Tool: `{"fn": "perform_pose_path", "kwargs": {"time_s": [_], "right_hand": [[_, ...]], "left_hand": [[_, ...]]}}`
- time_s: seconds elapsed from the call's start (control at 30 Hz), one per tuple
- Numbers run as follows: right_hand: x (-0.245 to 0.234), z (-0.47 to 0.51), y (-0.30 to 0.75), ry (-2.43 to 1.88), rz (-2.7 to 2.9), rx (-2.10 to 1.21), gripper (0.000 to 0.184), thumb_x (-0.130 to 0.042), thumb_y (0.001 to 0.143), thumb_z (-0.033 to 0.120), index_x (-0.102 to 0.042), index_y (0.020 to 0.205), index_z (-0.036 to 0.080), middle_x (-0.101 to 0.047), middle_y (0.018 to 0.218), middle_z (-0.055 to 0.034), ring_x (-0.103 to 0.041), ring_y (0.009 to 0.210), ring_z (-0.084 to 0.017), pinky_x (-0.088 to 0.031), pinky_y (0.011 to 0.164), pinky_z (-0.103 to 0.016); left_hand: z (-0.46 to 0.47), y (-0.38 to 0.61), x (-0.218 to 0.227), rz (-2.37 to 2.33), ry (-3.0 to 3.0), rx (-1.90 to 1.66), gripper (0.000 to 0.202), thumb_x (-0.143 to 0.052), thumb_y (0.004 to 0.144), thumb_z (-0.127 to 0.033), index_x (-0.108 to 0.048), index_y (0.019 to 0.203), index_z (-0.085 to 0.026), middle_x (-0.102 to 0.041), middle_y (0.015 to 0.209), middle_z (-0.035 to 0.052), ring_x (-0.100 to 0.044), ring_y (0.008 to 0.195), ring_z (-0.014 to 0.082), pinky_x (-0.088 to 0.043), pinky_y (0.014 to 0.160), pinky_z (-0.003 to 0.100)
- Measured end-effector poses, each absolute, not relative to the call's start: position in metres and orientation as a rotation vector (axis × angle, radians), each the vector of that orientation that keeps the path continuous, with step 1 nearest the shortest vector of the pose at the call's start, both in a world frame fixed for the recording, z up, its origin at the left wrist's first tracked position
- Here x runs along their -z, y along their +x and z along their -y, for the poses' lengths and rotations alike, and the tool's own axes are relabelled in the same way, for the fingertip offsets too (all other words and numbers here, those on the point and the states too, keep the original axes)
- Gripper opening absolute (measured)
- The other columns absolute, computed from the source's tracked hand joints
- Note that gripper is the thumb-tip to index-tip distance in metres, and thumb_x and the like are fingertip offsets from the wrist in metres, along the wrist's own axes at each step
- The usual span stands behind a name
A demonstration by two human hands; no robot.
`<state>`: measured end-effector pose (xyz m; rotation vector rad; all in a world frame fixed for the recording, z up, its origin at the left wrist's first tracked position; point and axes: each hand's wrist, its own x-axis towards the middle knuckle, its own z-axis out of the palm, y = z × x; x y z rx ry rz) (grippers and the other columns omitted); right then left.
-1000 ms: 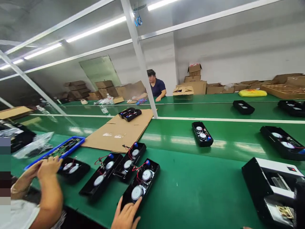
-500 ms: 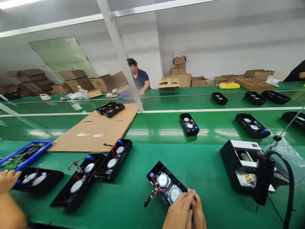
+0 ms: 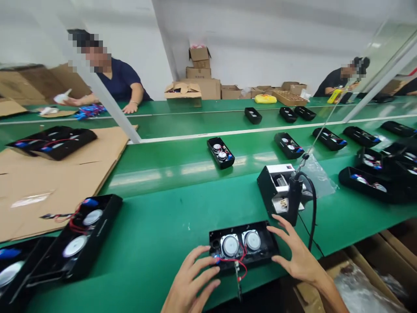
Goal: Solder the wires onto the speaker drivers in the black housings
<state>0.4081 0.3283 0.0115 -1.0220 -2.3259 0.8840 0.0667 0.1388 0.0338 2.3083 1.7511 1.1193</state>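
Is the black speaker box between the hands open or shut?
Open. The speaker box has no lid on top, so its two round speakers and red wire show.

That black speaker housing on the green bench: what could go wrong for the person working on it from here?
The red wires and small circuit board trail out of the black speaker housing toward the person, so the left hand could snag them. The exposed speaker cones are uncovered, so a slip of the right hand might dent one. The hanging black power tool sits close to that hand and might get knocked.
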Motion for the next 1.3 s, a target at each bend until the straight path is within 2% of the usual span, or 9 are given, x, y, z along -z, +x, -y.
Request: {"fn": "perform_pose_path", "kwargs": {"time_s": [0.13, 0.3, 0.57, 0.63, 0.7, 0.8, 0.93, 1.13, 1.3], "right_hand": [[0.007, -0.277, 0.397, -0.868, 2.053, -0.596, 0.03, -0.08, 0.087, 0.018, -0.074, 0.114, 0.03, -0.074, 0.117, -0.0112, -0.077, 0.105, -0.031, -0.069, 0.088, -0.048], [0.033, -0.22, 0.331, -0.683, 1.969, -0.391, 0.026, -0.074, 0.085, 0.018, -0.069, 0.108, 0.03, -0.077, 0.096, -0.0054, -0.076, 0.08, -0.026, -0.068, 0.069, -0.043], [0.006, -0.253, 0.294, -1.034, 1.462, -0.914, 0.02, -0.078, 0.096, 0.029, -0.072, 0.114, 0.023, -0.08, 0.094, -0.0068, -0.078, 0.086, -0.024, -0.066, 0.076, -0.036], [-0.005, -0.271, 0.292, -1.174, 1.355, -1.074, 0.03, -0.083, 0.093, 0.036, -0.073, 0.118, 0.021, -0.08, 0.088, -0.0043, -0.078, 0.079, -0.022, -0.064, 0.07, -0.03], [-0.015, -0.284, 0.292, -1.117, 1.446, -1.16, 0.025, -0.083, 0.094, 0.039, -0.077, 0.111, 0.021, -0.081, 0.085, -0.0032, -0.078, 0.075, -0.021, -0.063, 0.069, -0.029], [-0.029, -0.295, 0.298, -0.686, 1.98, -1.044, 0.011, -0.071, 0.103, 0.027, -0.082, 0.103, 0.024, -0.086, 0.095, -0.0048, -0.08, 0.084, -0.022, -0.063, 0.08, -0.033], [-0.041, -0.297, 0.317, -0.422, 2.531, -0.742, 0.037, -0.049, 0.105, 0.006, -0.079, 0.117, 0.024, -0.086, 0.104, -0.0049, -0.078, 0.086, -0.021, -0.057, 0.08, -0.033], [-0.054, -0.29, 0.307, -0.562, 3.01, -0.619, 0.033, -0.054, 0.097, 0.0, -0.076, 0.111, 0.021, -0.084, 0.105, -0.0046, -0.076, 0.092, -0.023, -0.053, 0.08, -0.035], [-0.066, -0.292, 0.296, -0.582, 3.174, -0.7, 0.038, -0.05, 0.094, -0.003, -0.074, 0.114, 0.018, -0.083, 0.111, -0.0066, -0.076, 0.098, -0.024, -0.052, 0.08, -0.034]], "left_hand": [[-0.153, 0.072, -0.02, -1.736, 2.306, -1.142, 0.021, -0.061, 0.106, -0.017, -0.077, 0.112, -0.028, -0.082, 0.115, 0.0044, -0.07, 0.135, 0.0238, -0.058, 0.118, 0.05], [-0.161, 0.066, -0.007, -1.665, 2.29, -1.161, 0.042, -0.048, 0.099, -0.001, -0.078, 0.109, -0.029, -0.081, 0.121, 0.0033, -0.066, 0.14, 0.0223, -0.054, 0.122, 0.052], [-0.163, 0.073, -0.016, -1.698, 2.218, -1.217, 0.027, -0.058, 0.105, -0.01, -0.072, 0.121, -0.026, -0.083, 0.109, 0.0022, -0.076, 0.118, 0.0193, -0.057, 0.119, 0.045], [-0.166, 0.077, -0.016, -1.697, 2.224, -1.249, 0.023, -0.06, 0.105, -0.011, -0.072, 0.117, -0.026, -0.082, 0.109, 0.0024, -0.076, 0.118, 0.0199, -0.057, 0.119, 0.046], [-0.169, 0.08, -0.015, -1.704, 2.245, -1.239, 0.024, -0.058, 0.105, -0.009, -0.072, 0.114, -0.026, -0.081, 0.116, 0.0038, -0.073, 0.125, 0.0214, -0.056, 0.12, 0.049], [-0.173, 0.085, -0.014, -1.762, 2.263, -1.184, 0.032, -0.052, 0.103, -0.004, -0.072, 0.117, -0.026, -0.078, 0.128, 0.0065, -0.066, 0.138, 0.0238, -0.053, 0.122, 0.053], [-0.172, 0.09, -0.017, -1.837, 2.226, -1.034, 0.035, -0.052, 0.102, -0.004, -0.069, 0.124, -0.025, -0.071, 0.142, 0.0098, -0.057, 0.149, 0.0283, -0.048, 0.125, 0.062], [-0.17, 0.095, -0.011, -1.817, 2.285, -0.646, 0.05, -0.084, 0.081, -0.015, -0.068, 0.127, -0.025, -0.056, 0.161, 0.0143, -0.039, 0.16, 0.0486, -0.039, 0.121, 0.084], [-0.178, 0.098, 0.0, -1.824, 2.367, -0.577, 0.059, -0.085, 0.075, -0.007, -0.068, 0.128, -0.023, -0.062, 0.155, 0.0151, -0.044, 0.156, 0.0509, -0.04, 0.12, 0.085]]}}
